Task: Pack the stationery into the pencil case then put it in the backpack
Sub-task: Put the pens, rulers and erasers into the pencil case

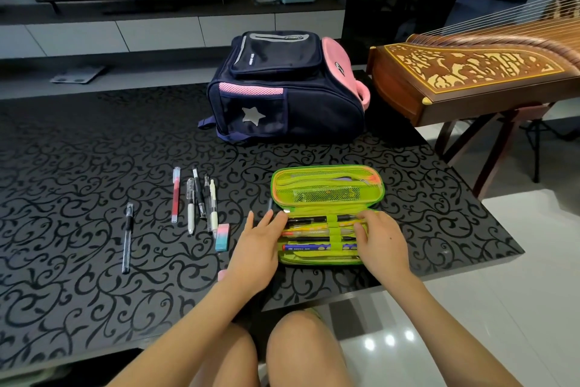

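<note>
flat hands (257,245) on mesh-lined pencil case (326,189)

Pencil case (326,187) mesh cloth; backpack (282,85) matt fabric; zither (470,73) glossy wood.

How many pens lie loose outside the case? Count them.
6: a black pen alone far left; five pens in a row by the eraser; others may be hidden.
</note>
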